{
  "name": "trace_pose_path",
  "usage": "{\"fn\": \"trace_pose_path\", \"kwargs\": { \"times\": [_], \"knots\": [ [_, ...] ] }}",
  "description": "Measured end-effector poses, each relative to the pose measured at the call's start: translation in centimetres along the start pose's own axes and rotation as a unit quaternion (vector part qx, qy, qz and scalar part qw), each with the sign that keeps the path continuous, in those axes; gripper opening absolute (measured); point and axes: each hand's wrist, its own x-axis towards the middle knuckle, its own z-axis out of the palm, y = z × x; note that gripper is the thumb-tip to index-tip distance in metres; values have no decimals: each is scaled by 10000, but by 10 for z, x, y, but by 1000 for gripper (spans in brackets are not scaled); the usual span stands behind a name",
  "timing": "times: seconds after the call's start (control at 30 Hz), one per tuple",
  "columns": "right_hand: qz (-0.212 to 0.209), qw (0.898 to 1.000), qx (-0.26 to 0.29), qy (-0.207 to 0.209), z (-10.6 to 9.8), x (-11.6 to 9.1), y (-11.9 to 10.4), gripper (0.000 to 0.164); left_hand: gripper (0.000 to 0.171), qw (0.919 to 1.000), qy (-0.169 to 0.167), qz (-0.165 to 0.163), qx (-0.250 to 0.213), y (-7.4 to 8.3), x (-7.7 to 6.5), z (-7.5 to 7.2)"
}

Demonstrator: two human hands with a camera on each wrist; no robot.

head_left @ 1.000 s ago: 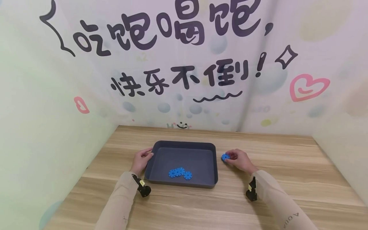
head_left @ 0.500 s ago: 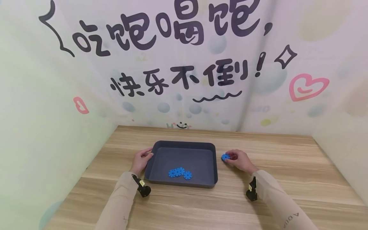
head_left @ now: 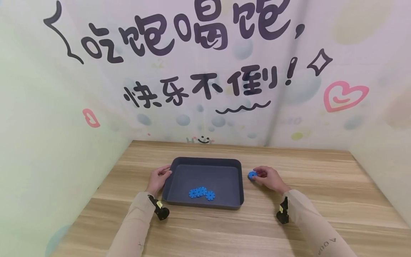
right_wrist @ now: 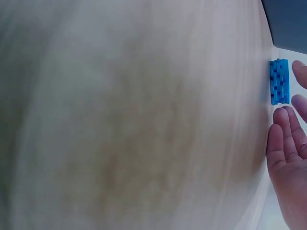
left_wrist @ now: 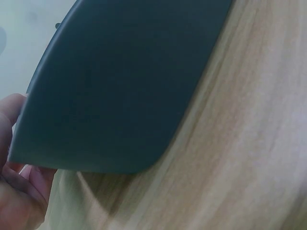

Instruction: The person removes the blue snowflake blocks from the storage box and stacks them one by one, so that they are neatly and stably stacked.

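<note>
Right hand (head_left: 270, 179) at a blue stack (head_left: 252, 175), left hand (head_left: 156, 181) on the tray (head_left: 205, 175).
The right thumb and index finger are parted, their tips just beside the top of the notched stack in the right wrist view, with nothing between them; whether they touch it I cannot tell. The stack rests on the wooden table (head_left: 218, 232), near the tray's right side. The left hand pinches the dark tray's left rim, thumb uppermost. Inside, toward the near edge, notched blue discs (head_left: 199, 192) lie overlapping in a short row.
</note>
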Motion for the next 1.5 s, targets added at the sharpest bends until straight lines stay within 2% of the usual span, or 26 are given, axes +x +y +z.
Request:
{"fn": "trace_pose_path", "kwargs": {
  "times": [0.37, 0.63, 0.9, 1.17, 1.5],
  "knots": [
    [-62, 9999, 87, 4, -6, 0, -13, 34, 33, 10000, -28, 50, -65, -2, 1, -2],
    [-665, 9976, 77, 149, -1, 15, -44, 29, 34, 10000, 31, 84, -28, -3, 4, -4],
    [-1087, 9934, 359, -47, 19, 35, -77, 27, 33, 9999, 71, 71, -47, -3, 4, -6],
    [-964, 9925, 730, -188, 46, 55, -109, 27, 32, 9999, 92, 136, -5, -2, 2, -5],
    [-1205, 9903, 669, -191, 71, 76, -115, 21, 31, 9996, 125, 239, 89, 0, 0, 0]
  ]
}}
